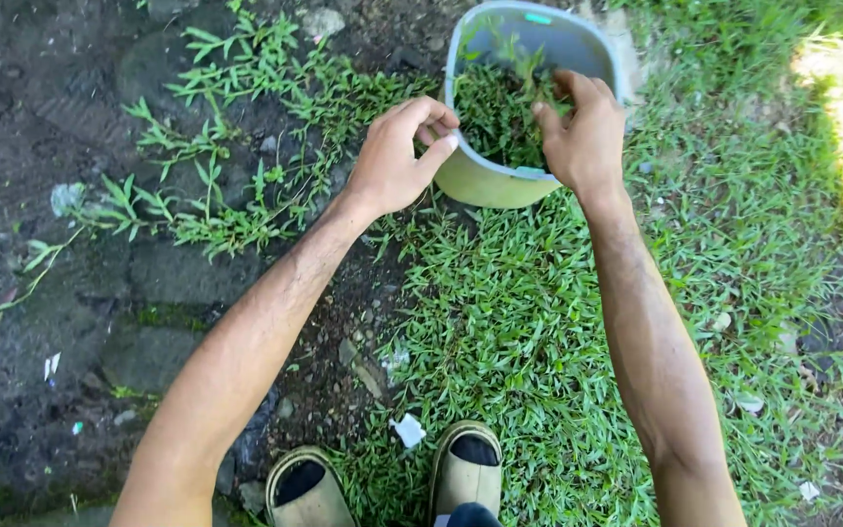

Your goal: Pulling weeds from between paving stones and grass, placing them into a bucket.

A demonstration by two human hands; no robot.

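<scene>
A pale green bucket holding pulled weeds tilts on the grass directly beyond both hands. The left hand curls loosely at its near rim, holding nothing visible. The right hand reaches over the rim, fingers pinching green stems.

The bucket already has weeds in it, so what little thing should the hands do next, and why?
Probably let go of the tuft. The right hand is over the open bucket, its fingers pinching green weeds just above the pile inside. The left hand is curled at the rim, seemingly holding nothing. Opening the fingers would drop the tuft in.
</scene>
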